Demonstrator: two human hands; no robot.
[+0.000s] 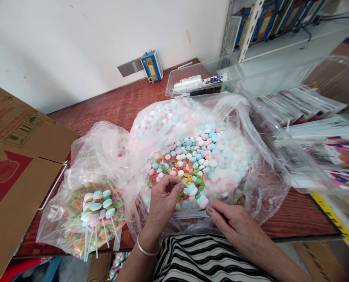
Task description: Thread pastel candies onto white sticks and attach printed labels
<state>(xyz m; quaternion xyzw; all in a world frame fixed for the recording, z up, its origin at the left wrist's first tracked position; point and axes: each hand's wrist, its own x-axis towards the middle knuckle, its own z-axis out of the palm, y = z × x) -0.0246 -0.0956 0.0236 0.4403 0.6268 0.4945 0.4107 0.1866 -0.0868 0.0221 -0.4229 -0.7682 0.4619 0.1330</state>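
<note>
Over the open bag, my left hand pinches the stick end of a candy skewer. Blue, white and pink candies are threaded on it, with bits of green between. At its other end, the closed thumb and forefinger of my right hand meet the pink end candy. Underneath lie loose pastel candies and ring-shaped gummies in a clear plastic bag. Several finished-looking skewers with white sticks rest to the left on a bag of gummy rings.
A cardboard box stands at the left edge of the wooden table. Clear plastic bins with packets and sticks line the back and right. A small blue device sits by the wall sockets.
</note>
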